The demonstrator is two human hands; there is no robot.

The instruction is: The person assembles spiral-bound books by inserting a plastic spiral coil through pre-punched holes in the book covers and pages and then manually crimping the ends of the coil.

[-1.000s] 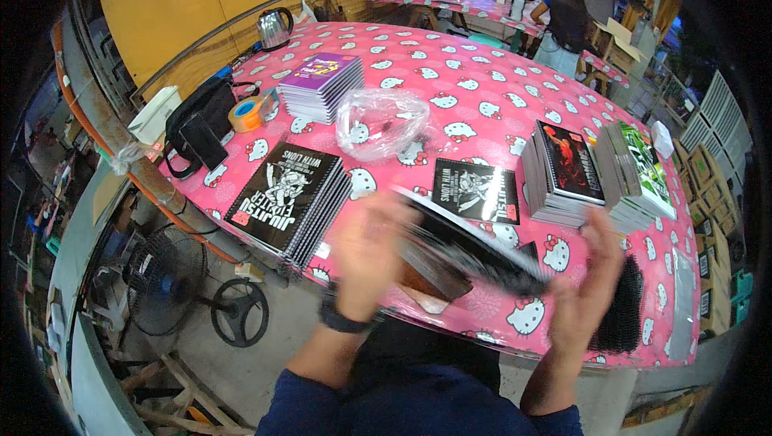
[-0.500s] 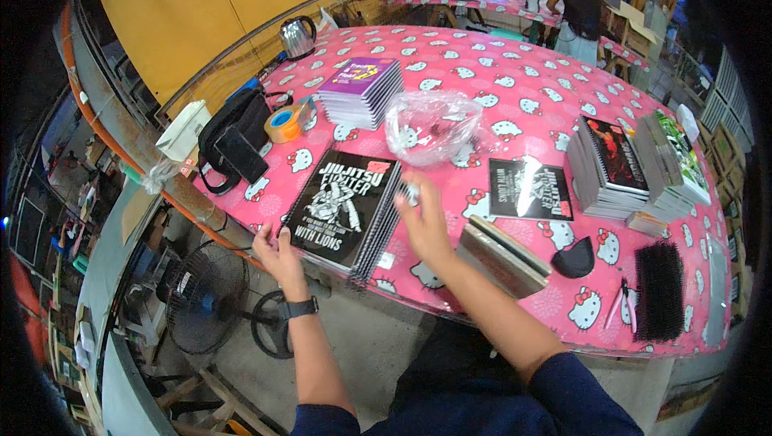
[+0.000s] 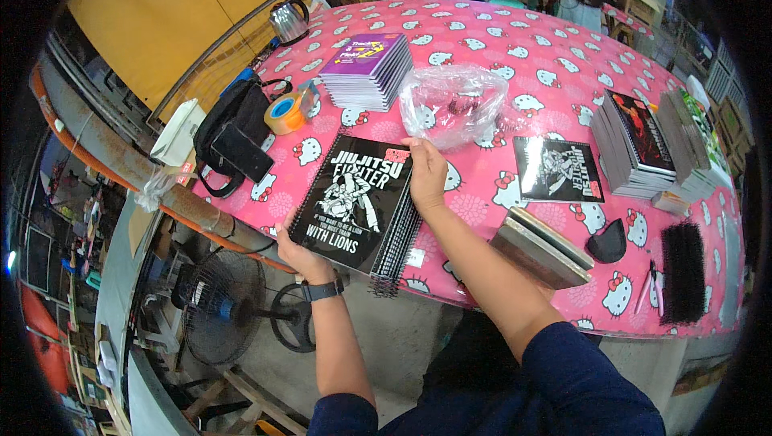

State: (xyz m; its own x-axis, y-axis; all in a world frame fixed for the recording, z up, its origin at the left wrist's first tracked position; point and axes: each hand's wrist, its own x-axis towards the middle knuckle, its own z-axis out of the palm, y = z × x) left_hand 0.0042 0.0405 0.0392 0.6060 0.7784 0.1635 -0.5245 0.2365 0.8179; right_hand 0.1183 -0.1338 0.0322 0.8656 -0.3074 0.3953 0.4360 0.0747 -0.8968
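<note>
A black spiral-bound notebook [image 3: 354, 199] with white artwork on its cover lies on or just above a stack of similar ones, whose wire bindings [image 3: 396, 247] show along its right side. My left hand [image 3: 301, 255] grips the notebook's lower left edge, its fingers partly hidden beneath. At the upper right corner, my right hand [image 3: 426, 174] is closed on the same notebook, thumb on the cover. A single black notebook with similar artwork [image 3: 559, 170] lies flat to the right. Between it and me are thick grey board slabs [image 3: 539, 249], right beside my right forearm.
Beyond my hands sit a clear plastic bag [image 3: 454, 106], a purple book stack [image 3: 366, 74], tape rolls [image 3: 285, 114] and a black bag [image 3: 233, 134]. Rightward are more notebook stacks [image 3: 635, 146], a black pouch [image 3: 607, 241], pink-handled pliers [image 3: 653, 287] and black binding wires [image 3: 683, 271]. A fan [image 3: 225, 307] stands below.
My right hand has moved up the notebook's right side and closed on its upper corner. My left hand has tightened at the lower left edge. The whole view has shifted slightly.
</note>
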